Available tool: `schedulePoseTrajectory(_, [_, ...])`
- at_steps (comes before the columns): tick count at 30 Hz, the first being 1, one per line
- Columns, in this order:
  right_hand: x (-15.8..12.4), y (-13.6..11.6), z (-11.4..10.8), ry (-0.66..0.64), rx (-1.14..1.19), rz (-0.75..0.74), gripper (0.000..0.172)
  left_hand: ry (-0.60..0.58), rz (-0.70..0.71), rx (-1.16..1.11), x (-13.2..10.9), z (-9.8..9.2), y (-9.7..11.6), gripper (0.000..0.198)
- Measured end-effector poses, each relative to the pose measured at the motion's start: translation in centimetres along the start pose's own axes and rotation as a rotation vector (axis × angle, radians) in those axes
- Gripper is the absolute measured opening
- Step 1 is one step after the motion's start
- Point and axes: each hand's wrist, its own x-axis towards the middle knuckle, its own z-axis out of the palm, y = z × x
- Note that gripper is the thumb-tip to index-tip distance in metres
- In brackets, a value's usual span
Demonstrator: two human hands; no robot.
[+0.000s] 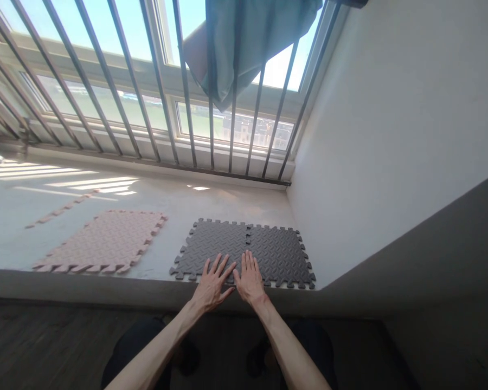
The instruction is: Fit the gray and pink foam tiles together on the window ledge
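Observation:
Two dark grey foam puzzle mats lie side by side on the sill, the left mat [215, 238] and the right mat [278, 252]. Their toothed edges meet in a seam that looks joined at the far end; its near end is hidden behind my hands. My left hand [212, 284] rests with fingers spread over the near right part of the left mat. My right hand [250, 279] lies flat at the seam, its fingers stretched out and close together. Neither hand grips anything.
A pink foam puzzle mat [106, 238] lies to the left on the sill [162, 195], with a narrow pink edge strip [63, 208] beyond it. Metal window bars [162, 92] stand along the back, with grey-green cloth [244, 49] hanging behind them. A white wall [390, 108] borders the right.

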Motion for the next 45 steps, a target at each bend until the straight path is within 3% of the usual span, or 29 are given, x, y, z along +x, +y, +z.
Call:
schedulePoseTrajectory(6, [5.6,0.5,0.9,-0.001,-0.013,0.038,0.074,0.023,0.021,0.021,-0.2,0.1,-0.1,0.091])
schedulePoseTrajectory(13, [11.6,1.6,1.6,0.045,-0.003,0.08,0.081,0.02,0.012,0.03,-0.3,-0.5,0.2,0.093])
schedulePoseTrajectory(18, [14.1,2.1,1.6,0.061,-0.011,0.093,0.082,0.009,-0.007,0.035,-0.4,-0.7,0.4,0.093])
schedulePoseTrajectory(22, [14.2,2.2,1.7,0.089,-0.006,0.078,0.079,0.015,-0.008,0.04,-0.4,-0.7,0.5,0.098])
schedulePoseTrajectory(26, [12.2,2.2,2.1,0.12,-0.012,0.037,0.075,0.004,-0.02,0.041,-0.4,-0.7,0.6,0.101])
schedulePoseTrajectory(32, [6.7,2.0,2.6,0.146,-0.079,0.002,0.072,-0.103,-0.027,-0.075,0.1,-1.1,0.3,0.109])
schedulePoseTrajectory(34, [5.1,2.0,2.3,0.132,-0.119,-0.007,0.071,-0.146,-0.008,-0.16,-0.1,-1.6,-0.6,0.099])
schedulePoseTrajectory(36, [3.6,2.3,1.7,0.123,-0.144,-0.03,0.069,-0.108,-0.059,-0.247,-1.0,-2.5,-2.4,0.083])
schedulePoseTrajectory(39, [0.5,2.9,0.6,0.149,-0.126,-0.108,0.066,0.14,-0.272,-0.315,-4.1,-4.6,-6.8,0.062])
schedulePoseTrajectory(41, [-3.0,3.5,0.4,0.207,-0.073,-0.205,0.061,0.344,-0.475,-0.317,-6.8,-6.4,-10.7,0.052])
schedulePoseTrajectory(45, [-13.3,4.5,2.5,0.312,0.097,-0.319,0.056,0.625,-1.177,-0.359,-12.4,-10.2,-19.1,0.041])
